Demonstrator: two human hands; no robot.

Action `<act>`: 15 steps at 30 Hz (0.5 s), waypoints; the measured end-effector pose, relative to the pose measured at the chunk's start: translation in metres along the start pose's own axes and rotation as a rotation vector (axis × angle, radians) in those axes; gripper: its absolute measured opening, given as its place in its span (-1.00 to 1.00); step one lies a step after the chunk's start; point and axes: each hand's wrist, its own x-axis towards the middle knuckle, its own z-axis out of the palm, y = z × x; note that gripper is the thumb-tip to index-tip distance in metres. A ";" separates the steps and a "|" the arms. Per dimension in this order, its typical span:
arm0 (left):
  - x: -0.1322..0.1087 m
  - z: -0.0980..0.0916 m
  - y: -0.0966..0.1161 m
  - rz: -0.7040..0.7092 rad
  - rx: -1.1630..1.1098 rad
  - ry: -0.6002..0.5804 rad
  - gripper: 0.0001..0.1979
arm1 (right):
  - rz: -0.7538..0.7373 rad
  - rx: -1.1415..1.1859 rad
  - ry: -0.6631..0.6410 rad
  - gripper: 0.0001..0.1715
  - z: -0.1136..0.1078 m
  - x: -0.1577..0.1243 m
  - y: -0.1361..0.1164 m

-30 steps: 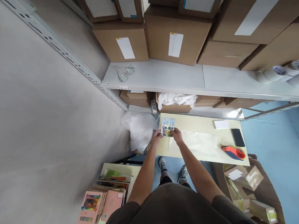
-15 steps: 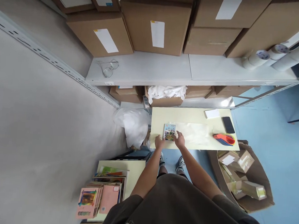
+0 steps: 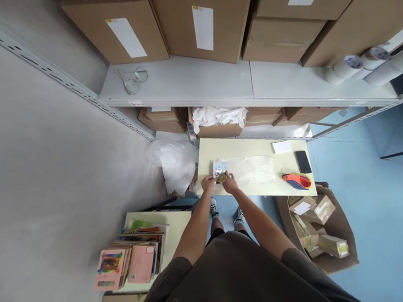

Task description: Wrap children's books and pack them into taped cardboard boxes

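Observation:
A small book [image 3: 220,166] with a light blue, colourful illustrated cover lies near the left end of the cream tabletop [image 3: 257,148]. My left hand [image 3: 208,183] grips its lower left corner, fingers closed at the edge. From the right, my right hand [image 3: 230,184] reaches over the lower right part of the cover, with its fingers closed at that side. The hands hide the book's bottom edge. Just right of the book, a translucent whitish sheet [image 3: 255,168] is spread flat on the table.
Toward the table's right end are a white card stack [image 3: 282,147], a black phone [image 3: 303,162] and an orange-blue tape dispenser [image 3: 296,181]. A carton of small boxes [image 3: 349,230] stands below right. Books [image 3: 141,264] are stacked lower left. A shelf [image 3: 199,84] with cartons runs behind.
The view has shifted, so the scene sits slightly higher and further left. My right hand has moved in from the book's right edge onto its lower cover. My left hand stays at the lower left corner.

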 end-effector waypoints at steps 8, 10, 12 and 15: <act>-0.026 -0.001 0.026 -0.009 0.002 0.031 -0.76 | 0.013 0.424 0.215 -0.45 -0.028 -0.007 -0.001; -0.037 0.008 0.037 -0.002 0.016 0.040 -0.79 | 0.058 0.696 0.230 -0.52 -0.034 -0.010 0.003; -0.048 0.021 0.049 0.025 0.065 0.044 -0.80 | 0.073 0.946 0.167 -0.50 -0.039 -0.010 0.010; -0.057 0.045 0.063 0.156 0.163 -0.042 -0.79 | 0.067 1.015 0.175 -0.43 -0.044 -0.008 0.030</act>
